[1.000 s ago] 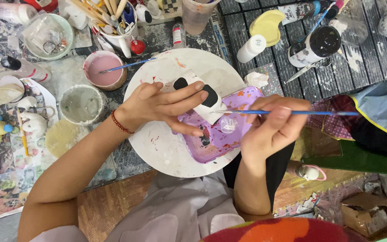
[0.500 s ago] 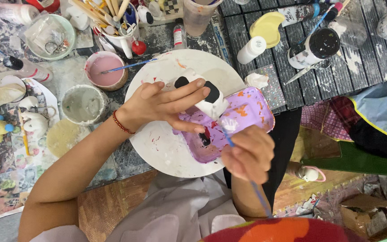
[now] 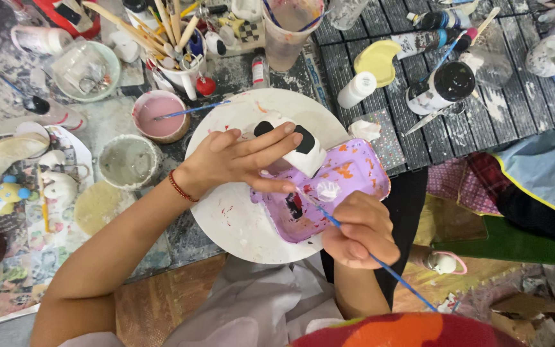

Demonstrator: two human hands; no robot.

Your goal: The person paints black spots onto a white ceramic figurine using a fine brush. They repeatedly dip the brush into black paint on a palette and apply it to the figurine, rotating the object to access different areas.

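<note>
Gripping a white figurine (image 3: 298,149) with black patches, the left hand (image 3: 236,160) has its fingers spread along the piece and pins it over the round white board (image 3: 226,212), right at the upper edge of the purple palette (image 3: 348,186). The right hand (image 3: 360,230) is curled shut around a thin blue-handled brush (image 3: 380,263), just below the palette, with the tip reaching in toward the wet blobs of white and dark paint. The bristle end is hard to make out, so whether it is touching paint or hovering I cannot tell. Risks from here: the left fingertips lie right at the palette's wet edge, so a small slide could smear colour onto the white surface or the black patches. A loaded brush crossing from palette to figurine could drip on the board. Above the palette, a small white bottle (image 3: 357,88) and a tall cup of murky water (image 3: 288,29) stand among crowded jars on the bench (image 3: 354,58); a careless elbow or long brush handle could tip them.
</note>
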